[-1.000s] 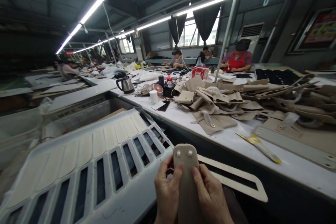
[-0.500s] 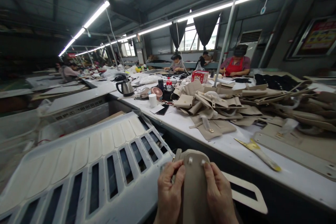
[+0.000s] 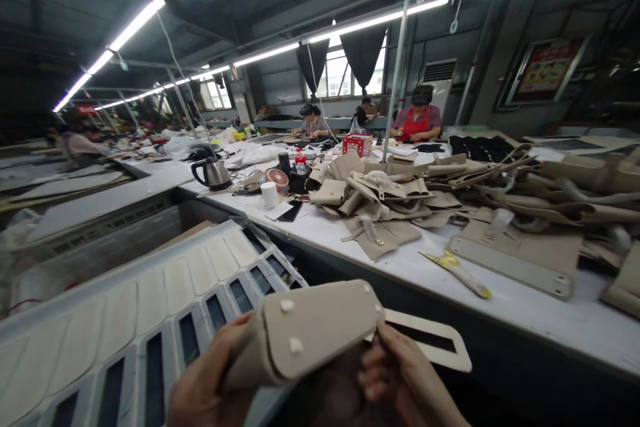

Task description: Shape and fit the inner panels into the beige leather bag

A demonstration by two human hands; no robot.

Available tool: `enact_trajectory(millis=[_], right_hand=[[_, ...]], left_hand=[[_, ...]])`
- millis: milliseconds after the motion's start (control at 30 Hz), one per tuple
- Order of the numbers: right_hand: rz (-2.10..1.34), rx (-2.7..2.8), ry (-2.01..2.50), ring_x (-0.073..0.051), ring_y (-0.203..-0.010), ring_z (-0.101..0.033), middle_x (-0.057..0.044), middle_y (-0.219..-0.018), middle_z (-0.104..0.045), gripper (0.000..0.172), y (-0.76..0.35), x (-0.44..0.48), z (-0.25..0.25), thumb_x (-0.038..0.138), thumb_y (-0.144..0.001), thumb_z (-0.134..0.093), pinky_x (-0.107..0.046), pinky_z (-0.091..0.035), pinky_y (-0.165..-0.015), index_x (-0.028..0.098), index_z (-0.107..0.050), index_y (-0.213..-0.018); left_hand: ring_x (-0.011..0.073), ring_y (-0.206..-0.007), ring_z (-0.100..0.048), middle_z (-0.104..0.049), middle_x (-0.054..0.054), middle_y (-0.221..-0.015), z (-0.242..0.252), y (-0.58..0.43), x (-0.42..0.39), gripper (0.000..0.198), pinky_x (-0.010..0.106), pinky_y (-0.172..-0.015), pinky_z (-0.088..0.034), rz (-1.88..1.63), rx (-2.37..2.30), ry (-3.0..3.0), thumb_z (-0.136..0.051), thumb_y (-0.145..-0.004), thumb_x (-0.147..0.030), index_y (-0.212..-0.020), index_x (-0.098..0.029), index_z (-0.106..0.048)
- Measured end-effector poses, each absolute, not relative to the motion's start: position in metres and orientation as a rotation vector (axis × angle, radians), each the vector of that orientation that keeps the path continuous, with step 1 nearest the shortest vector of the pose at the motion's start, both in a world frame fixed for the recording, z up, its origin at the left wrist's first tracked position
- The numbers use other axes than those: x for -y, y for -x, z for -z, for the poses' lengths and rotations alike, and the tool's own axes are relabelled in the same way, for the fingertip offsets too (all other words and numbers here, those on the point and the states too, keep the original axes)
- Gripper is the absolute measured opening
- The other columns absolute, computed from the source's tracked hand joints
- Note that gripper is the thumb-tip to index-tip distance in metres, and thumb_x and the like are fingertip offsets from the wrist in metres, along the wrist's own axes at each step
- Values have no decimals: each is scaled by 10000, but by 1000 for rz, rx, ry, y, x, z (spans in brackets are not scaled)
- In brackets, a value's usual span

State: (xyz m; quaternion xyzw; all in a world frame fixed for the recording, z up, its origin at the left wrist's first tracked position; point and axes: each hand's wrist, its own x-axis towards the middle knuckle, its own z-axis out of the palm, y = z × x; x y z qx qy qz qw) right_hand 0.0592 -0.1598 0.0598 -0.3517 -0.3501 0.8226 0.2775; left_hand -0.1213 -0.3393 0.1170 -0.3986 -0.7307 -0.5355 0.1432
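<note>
A beige leather bag [image 3: 323,330] is held up in front of me, its flat rounded base facing me. Small white tabs sit near the corners of the base. My left hand [image 3: 213,373] is closed around the bag's left end, the fingers partly hidden behind it. At the right end, my right hand [image 3: 403,370] pinches the edge of the base by a corner tab, the other fingers curled in. Just beyond that hand, a pale flat frame with a long slot [image 3: 455,347] sticks out over the dark gap before the table.
To my left lies a white slotted rack [image 3: 165,327] with pale strips. The white table [image 3: 320,247] bears a heap of beige bag pieces [image 3: 395,190], a yellow-handled cutting tool [image 3: 457,270], a long beige panel [image 3: 510,265], a kettle [image 3: 213,173] and a white cup [image 3: 270,195]. Co-workers sit farther back.
The bag has turned from upright to lying crosswise, with its base towards me. My left hand has moved left and down along with it; the right still grips its edge. The view has shifted right.
</note>
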Motion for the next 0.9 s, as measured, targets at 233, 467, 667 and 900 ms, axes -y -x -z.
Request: enact_trajectory(millis=[233, 467, 667, 900], right_hand=[[-1486, 1943, 699, -154, -654, -551, -4, -694, -606, 349, -79, 121, -96, 510, -866, -619, -227, -409, -571, 175, -640, -773], [-1980, 1739, 479, -221, -884, -630, -41, -915, -656, 345, -33, 172, -73, 484, -891, -594, -301, -509, -777, 192, -587, -1074], [-1552, 1902, 766, -222, -872, -639, -72, -984, -661, 353, -26, 192, -37, 506, -955, -467, -300, -489, -763, 192, -518, -1108], [-1339, 1938, 761, -202, -696, -616, -43, -801, -645, 324, -9, 200, -46, 501, -964, -428, -277, -443, -619, 199, -545, -977]], left_hand=[[219, -566, -602, -699, 66, -670, -150, 186, 324, 306, 313, -533, -517, 2028, 2516, 1501, -804, -594, -418, -754, -159, -776], [271, -1328, -473, -561, 64, -1398, -80, 125, 275, 506, 393, -1142, -335, 2099, 2389, 1364, -638, -857, -433, -1332, -268, -589], [268, -1415, -354, -344, 96, -1556, -27, 61, 291, 757, 379, -1177, -293, 2630, 2409, 869, -464, -901, -631, -1515, -213, -319], [293, -1268, -535, -605, 116, -1340, -29, 70, 286, 656, 350, -1046, -461, 2552, 2441, 520, -582, -848, -608, -1339, -173, -569]])
